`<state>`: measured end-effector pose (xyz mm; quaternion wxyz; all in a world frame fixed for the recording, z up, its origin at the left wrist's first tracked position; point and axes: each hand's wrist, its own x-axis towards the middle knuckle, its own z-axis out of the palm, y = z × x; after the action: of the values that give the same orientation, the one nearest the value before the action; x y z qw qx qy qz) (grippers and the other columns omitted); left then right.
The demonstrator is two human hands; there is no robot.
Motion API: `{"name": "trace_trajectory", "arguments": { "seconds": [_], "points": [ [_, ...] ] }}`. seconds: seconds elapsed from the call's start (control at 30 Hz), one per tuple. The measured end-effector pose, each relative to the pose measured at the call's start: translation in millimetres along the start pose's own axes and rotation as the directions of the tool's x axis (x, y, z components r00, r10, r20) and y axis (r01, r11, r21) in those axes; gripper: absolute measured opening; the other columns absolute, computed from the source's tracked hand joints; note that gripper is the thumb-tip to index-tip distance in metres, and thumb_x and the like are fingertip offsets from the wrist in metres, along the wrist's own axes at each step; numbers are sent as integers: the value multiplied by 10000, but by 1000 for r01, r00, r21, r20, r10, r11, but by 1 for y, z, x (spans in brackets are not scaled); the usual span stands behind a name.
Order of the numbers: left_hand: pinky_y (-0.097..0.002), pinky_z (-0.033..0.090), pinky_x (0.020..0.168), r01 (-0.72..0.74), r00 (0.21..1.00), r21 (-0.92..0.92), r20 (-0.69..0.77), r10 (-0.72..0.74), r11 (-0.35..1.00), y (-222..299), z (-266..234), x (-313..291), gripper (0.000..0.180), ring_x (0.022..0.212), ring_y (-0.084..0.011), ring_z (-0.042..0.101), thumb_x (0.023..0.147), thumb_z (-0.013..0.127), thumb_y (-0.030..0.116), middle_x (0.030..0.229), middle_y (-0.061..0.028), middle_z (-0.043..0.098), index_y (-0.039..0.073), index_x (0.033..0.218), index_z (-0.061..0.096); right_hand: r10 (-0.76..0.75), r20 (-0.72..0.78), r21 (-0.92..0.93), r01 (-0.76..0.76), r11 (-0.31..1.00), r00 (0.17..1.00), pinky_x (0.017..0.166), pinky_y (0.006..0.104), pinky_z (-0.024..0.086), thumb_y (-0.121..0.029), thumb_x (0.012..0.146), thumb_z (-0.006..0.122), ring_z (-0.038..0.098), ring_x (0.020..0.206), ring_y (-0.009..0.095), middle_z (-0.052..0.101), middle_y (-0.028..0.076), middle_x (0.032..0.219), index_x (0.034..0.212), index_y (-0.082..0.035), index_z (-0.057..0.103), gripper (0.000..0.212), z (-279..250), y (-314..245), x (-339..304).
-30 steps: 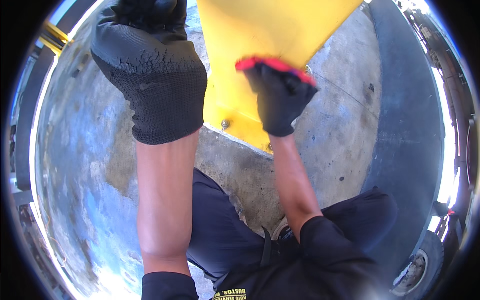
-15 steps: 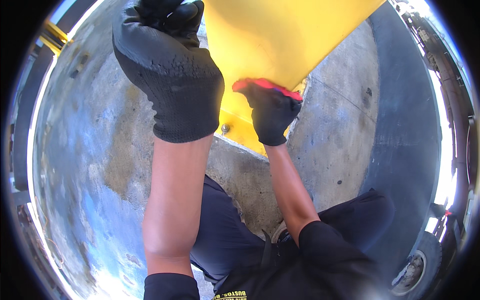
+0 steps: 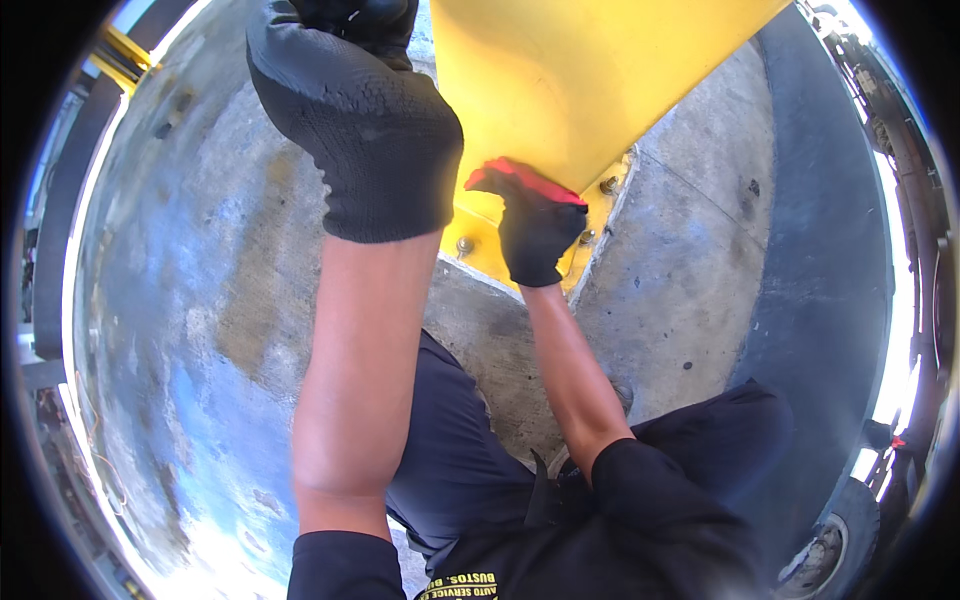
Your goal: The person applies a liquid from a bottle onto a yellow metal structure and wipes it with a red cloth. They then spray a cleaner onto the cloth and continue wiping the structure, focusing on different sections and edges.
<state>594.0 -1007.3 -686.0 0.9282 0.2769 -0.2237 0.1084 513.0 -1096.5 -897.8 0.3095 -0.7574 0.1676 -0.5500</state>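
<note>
A tall yellow steel post [image 3: 570, 80] rises in front of me from a yellow base plate [image 3: 480, 235] bolted to the concrete. My right hand [image 3: 535, 230], in a black glove, is low at the foot of the post and shut on a red rag [image 3: 520, 180] pressed against the yellow metal. My left hand [image 3: 360, 120], also in a black glove, is raised high and close to the camera, beside the post's left face. Its fingers curl out of view at the top, so what it grips is hidden.
Bolt heads [image 3: 465, 245] stud the base plate's edge. Worn grey concrete floor [image 3: 200, 300] spreads to the left. A darker asphalt strip [image 3: 820, 300] runs on the right, with a vehicle wheel [image 3: 825, 565] at the lower right. A yellow rail [image 3: 125, 55] shows upper left.
My right hand with the red rag has slid down the post toward the base plate. My left hand has moved right and nearer the post.
</note>
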Motion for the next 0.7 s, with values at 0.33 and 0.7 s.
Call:
{"name": "trace_trajectory", "arguments": {
  "seconds": [0.33, 0.7],
  "points": [
    [-333, 557, 929, -113, 993, 96, 42, 110, 989, -18, -27, 14, 466, 971, -158, 618, 1143, 539, 474, 1121, -43, 638, 41, 1280, 644, -609, -307, -315, 526, 790, 731, 806, 358, 510, -214, 831, 940, 711, 966, 170, 755, -46, 1065, 1082, -255, 862, 267, 3, -99, 154],
    [-494, 587, 1012, 220, 975, -150, 14, -220, 964, -2, -57, 44, 324, 903, -262, 672, 1114, 491, 248, 1041, -112, 735, 26, 1151, 722, -715, -275, -530, 519, 670, 643, 962, 439, 484, -256, 871, 919, 699, 1078, 198, 791, -32, 1133, 1118, -209, 853, 260, 2, -60, 146]
  ]
}}
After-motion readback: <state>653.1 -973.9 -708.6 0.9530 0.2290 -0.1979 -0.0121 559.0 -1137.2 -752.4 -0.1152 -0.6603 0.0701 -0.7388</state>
